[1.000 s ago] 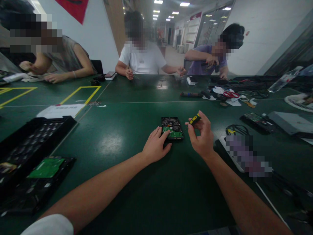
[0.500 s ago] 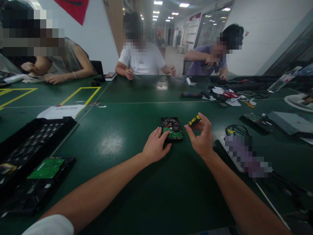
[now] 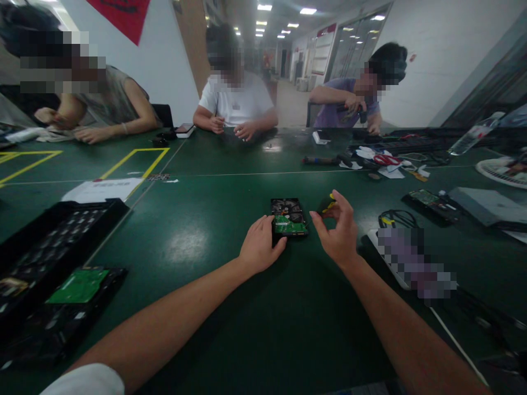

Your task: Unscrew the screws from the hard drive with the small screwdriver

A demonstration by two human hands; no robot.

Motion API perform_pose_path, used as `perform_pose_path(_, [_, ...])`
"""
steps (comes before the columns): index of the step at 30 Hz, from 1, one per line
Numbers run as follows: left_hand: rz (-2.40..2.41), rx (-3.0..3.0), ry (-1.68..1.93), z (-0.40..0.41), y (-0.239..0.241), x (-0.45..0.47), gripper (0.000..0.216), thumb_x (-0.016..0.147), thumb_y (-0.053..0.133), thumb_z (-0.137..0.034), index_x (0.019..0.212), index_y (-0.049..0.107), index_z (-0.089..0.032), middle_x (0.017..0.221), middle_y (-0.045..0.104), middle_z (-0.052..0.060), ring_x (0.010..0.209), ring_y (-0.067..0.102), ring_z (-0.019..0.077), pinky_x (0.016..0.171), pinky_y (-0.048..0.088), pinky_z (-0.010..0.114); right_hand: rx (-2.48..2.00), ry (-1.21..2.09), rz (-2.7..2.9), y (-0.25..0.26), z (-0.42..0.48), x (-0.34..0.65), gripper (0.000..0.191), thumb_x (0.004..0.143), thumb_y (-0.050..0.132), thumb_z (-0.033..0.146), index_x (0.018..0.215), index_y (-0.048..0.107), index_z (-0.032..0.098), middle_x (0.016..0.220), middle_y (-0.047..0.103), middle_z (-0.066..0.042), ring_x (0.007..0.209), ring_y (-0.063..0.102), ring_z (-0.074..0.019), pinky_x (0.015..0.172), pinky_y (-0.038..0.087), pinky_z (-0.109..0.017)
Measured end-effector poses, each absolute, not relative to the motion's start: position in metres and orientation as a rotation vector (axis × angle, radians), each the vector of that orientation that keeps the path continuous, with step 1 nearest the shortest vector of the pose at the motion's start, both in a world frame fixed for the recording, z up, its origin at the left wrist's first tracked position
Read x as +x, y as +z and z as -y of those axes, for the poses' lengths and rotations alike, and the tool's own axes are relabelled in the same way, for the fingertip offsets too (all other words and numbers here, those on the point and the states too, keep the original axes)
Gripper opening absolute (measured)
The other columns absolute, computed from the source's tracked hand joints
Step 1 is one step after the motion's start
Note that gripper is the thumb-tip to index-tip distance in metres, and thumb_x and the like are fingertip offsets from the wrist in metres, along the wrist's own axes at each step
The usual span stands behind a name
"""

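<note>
Head view: a drive (image 3: 287, 209) lies flat on the green table (image 3: 197, 329), board-side up, between the two hands; its green board (image 3: 291, 224) is at the end nearer the wearer. The left hand (image 3: 257, 244) is at the drive's near left corner, palm down and loosely open; its fingertips touch the left edge, while the thumb reaches toward the near edge, and whether the thumb touches cannot be told. The right hand (image 3: 340, 230) is just right of the drive, clear of it, half curled; thumb and fingers pinch a black and yellow tool (image 3: 329, 204), raised above the table; its tip is too unclear to make out.

To the left lie a black tray (image 3: 66, 233) and a second drive (image 3: 78, 285) beside it, with a sheet of paper (image 3: 102, 189) beyond; to the right lie a coiled cable (image 3: 397, 218), a third drive (image 3: 431, 204) and a grey box (image 3: 486, 206). Across the table sit three people: one in a sleeveless top (image 3: 123, 93), one in a white shirt (image 3: 242, 99), one in a purple shirt (image 3: 340, 90).
</note>
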State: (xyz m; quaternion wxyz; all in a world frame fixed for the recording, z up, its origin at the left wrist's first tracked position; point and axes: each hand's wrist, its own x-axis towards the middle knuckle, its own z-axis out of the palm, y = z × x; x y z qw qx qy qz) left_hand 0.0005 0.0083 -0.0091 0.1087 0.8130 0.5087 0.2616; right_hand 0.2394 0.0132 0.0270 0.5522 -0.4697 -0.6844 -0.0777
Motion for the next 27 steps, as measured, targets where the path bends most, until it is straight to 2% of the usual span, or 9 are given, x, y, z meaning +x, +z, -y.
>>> perform_pose_path(6, [-1.496, 2.4, 0.764, -0.0094, -0.0096, 0.0002, 0.063, 0.104, 0.054, -0.048, 0.153, 0.044, -0.01, 0.154, 0.058, 0.022, 0.149, 0.051, 0.0364, 0.126, 0.041, 0.055, -1.065, -0.064, 1.635, 0.0276, -0.013, 0.2396, 0.067, 0.102, 0.064, 0.029, 0.163, 0.035, 0.028, 0.138, 0.068, -0.015, 0.099, 0.079, -0.0242, 0.09, 0.07, -0.047])
perform_pose_path(11, [-1.506, 2.396, 0.77, -0.0098, -0.0078, 0.0004, 0.054, 0.108, 0.048, -0.046, 0.151, 0.047, -0.014, 0.152, 0.06, 0.02, 0.148, 0.053, 0.035, 0.125, 0.043, 0.057, -1.086, -0.161, 1.573, 0.026, -0.014, 0.2396, 0.069, 0.096, 0.075, 0.035, 0.157, 0.042, 0.027, 0.13, 0.069, -0.013, 0.084, 0.076, -0.0215, 0.077, 0.071, -0.043])
perform_pose_path(13, [-1.507, 2.396, 0.777, -0.0104, -0.0077, 0.0007, 0.051, 0.109, 0.046, -0.045, 0.15, 0.048, -0.015, 0.15, 0.062, 0.018, 0.148, 0.053, 0.0344, 0.125, 0.043, 0.056, -1.078, -0.17, 1.587, 0.0259, -0.0143, 0.2402, 0.069, 0.095, 0.076, 0.035, 0.155, 0.044, 0.028, 0.126, 0.069, -0.011, 0.082, 0.075, -0.0209, 0.077, 0.071, -0.043])
perform_pose_path(20, [-1.476, 2.41, 0.777, -0.0109, -0.0078, 0.0008, 0.05, 0.109, 0.046, -0.044, 0.15, 0.049, -0.015, 0.151, 0.062, 0.018, 0.149, 0.052, 0.0336, 0.126, 0.041, 0.055, -1.025, -0.017, 1.626, 0.0249, -0.0139, 0.2391, 0.07, 0.101, 0.064, 0.026, 0.164, 0.033, 0.027, 0.134, 0.069, -0.014, 0.102, 0.078, -0.0257, 0.092, 0.07, -0.05])
perform_pose_path(27, [-1.451, 2.44, 0.722, -0.0102, -0.0059, -0.0015, 0.057, 0.108, 0.048, -0.05, 0.153, 0.049, -0.014, 0.155, 0.058, 0.019, 0.151, 0.048, 0.0346, 0.127, 0.039, 0.055, -1.083, -0.218, 1.571, 0.0256, -0.0148, 0.2364, 0.069, 0.096, 0.074, 0.032, 0.158, 0.044, 0.03, 0.134, 0.066, -0.013, 0.086, 0.073, -0.0219, 0.077, 0.07, -0.045])
